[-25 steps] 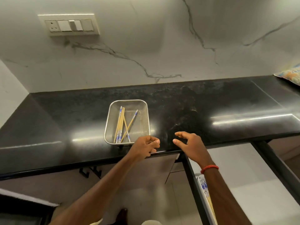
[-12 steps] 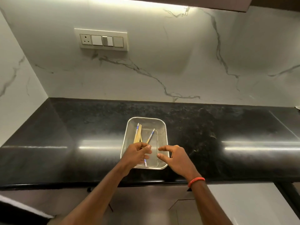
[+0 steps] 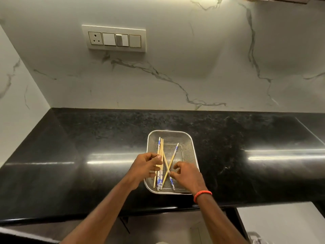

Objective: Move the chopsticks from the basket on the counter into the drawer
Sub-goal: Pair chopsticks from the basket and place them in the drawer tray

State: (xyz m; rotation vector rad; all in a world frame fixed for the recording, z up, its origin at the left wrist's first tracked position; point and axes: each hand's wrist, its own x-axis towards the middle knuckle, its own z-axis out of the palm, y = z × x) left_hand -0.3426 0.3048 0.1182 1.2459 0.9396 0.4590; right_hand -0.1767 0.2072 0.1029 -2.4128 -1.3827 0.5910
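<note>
A steel mesh basket (image 3: 189,143) stands on the black counter (image 3: 88,147) near its front edge. Several bamboo chopsticks (image 3: 173,155) with blue-and-white ends lie in it, a bundle along the left side and two crossed in the middle. My left hand (image 3: 145,165) reaches into the basket's left side and pinches the bundle between thumb and fingers. My right hand (image 3: 186,173), with a red thread at the wrist, is in the basket's right side, its thumb and forefinger pinching one of the crossed chopsticks. The drawer is mostly out of view at the lower right.
A marble backsplash rises behind the counter with a switch plate (image 3: 114,39) on it. A side wall closes the counter on the left. A pale surface (image 3: 281,224) shows below the counter edge at the lower right.
Both hands have moved forward from the counter's front edge into the basket and taken hold of chopsticks. The view has tilted up, so the drawer has dropped almost out of the frame.
</note>
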